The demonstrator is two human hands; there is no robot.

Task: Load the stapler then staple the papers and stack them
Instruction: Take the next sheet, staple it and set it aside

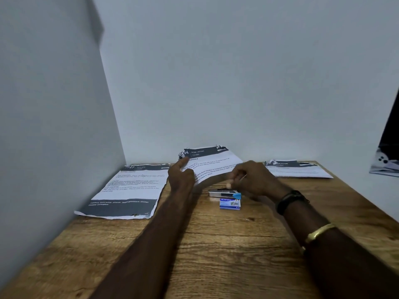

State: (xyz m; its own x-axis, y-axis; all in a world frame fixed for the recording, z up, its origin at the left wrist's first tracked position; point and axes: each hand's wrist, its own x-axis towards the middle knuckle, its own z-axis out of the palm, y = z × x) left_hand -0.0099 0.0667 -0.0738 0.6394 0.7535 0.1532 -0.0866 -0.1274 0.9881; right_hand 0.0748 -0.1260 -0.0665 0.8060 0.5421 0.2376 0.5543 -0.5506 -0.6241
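Above the brown wooden tabletop (216,251), the left hand (181,176) pinches lifted printed white sheets (212,161). The right hand (252,180) pinches a thin strip (243,177) over the silver stapler (223,193). The step is likely loading, so next comes seating the staples.

Bare forearms (164,234), dark wristband (288,201), perhaps a watch, gold bangle (319,231), right arm

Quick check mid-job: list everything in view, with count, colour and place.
table: one, brown wood, foreground
left papers: one set, white, dark bands, flat, far left
right papers: one set, same colours, flat, far right
lifted paper: one, white, dark header, middle back
stapler: one, silver, blue tip, centre
staple box: one, blue and white, in front of stapler
dark object: one, black and white, right edge
wristband: one, black, right wrist
bangle: one, gold, right forearm
left hand: holds lifted paper's left edge
right hand: curled above stapler; grip unclear
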